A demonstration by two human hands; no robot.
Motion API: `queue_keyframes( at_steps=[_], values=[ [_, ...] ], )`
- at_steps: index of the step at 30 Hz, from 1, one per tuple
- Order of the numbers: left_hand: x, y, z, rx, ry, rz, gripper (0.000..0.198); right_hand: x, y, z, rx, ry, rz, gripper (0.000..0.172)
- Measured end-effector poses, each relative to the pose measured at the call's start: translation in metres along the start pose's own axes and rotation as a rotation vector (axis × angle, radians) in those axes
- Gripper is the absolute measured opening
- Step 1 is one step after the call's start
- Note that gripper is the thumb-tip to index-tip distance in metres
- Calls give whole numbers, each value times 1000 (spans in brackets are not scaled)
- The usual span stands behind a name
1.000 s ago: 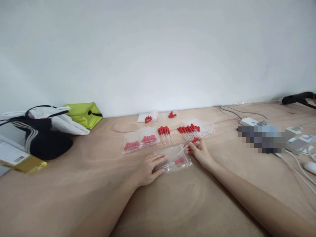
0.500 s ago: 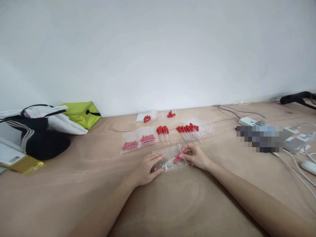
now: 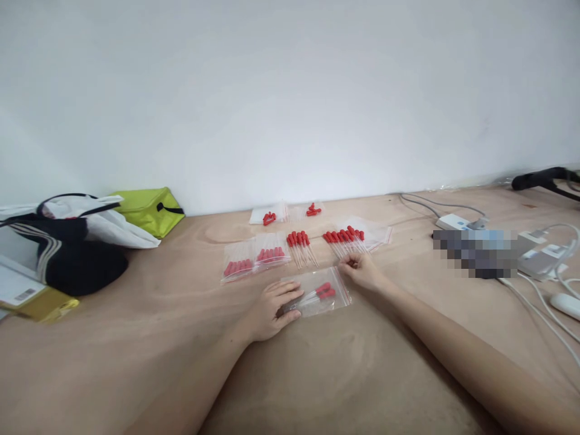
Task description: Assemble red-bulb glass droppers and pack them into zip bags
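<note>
A clear zip bag [image 3: 308,309] lies flat in front of me. Inside it are red-bulbed droppers [image 3: 325,291], their slim clear stems pointing left. My left hand [image 3: 272,308] rests over the bag's left end, thumb and fingers spread apart and touching the plastic. Just beyond the bag's upper right corner, my right hand [image 3: 360,270] has its fingers curled together, close to the stem ends of a row of loose droppers [image 3: 344,235]. Whether anything is between those fingers is hidden.
Two filled zip bags [image 3: 238,266] and another dropper bunch [image 3: 299,238] lie ahead. Behind are bags with red bulbs [image 3: 269,218] and flat bags [image 3: 378,234]. A green bag [image 3: 145,208] and black cap [image 3: 81,260] stand left; a power strip [image 3: 453,222] and cables lie right.
My right hand has let go of the red bulbs in the bag and moved up and right, towards the loose droppers. My left hand has stayed on the bag.
</note>
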State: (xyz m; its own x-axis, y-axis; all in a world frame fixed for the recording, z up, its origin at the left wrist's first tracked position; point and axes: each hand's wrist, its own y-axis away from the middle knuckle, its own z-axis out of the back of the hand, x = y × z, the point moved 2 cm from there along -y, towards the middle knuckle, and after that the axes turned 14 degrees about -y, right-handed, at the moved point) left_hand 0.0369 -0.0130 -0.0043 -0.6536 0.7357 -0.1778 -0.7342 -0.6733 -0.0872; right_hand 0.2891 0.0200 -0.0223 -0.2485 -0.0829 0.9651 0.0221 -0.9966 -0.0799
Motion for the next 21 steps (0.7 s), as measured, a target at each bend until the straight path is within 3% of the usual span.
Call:
queue_keyframes(
  at_steps=[4, 6, 11, 15, 21],
  values=[
    [-1, 0, 0, -11, 8, -1, 41, 16, -27, -12, -89, 276, 93, 9],
    [0, 0, 0, -11, 7, -1, 41, 22, -40, -26, -120, 398, 54, 17],
    [0, 1, -1, -21, 15, -12, 41, 26, -68, -54, -156, 457, -35, 27],
    [0, 1, -1, -20, 19, -6, 41, 25, -79, -55, -147, 486, -72, 33],
    [0, 1, -1, -25, 25, -8, 41, 28, -83, -55, -123, 501, -101, 28]
  ],
)
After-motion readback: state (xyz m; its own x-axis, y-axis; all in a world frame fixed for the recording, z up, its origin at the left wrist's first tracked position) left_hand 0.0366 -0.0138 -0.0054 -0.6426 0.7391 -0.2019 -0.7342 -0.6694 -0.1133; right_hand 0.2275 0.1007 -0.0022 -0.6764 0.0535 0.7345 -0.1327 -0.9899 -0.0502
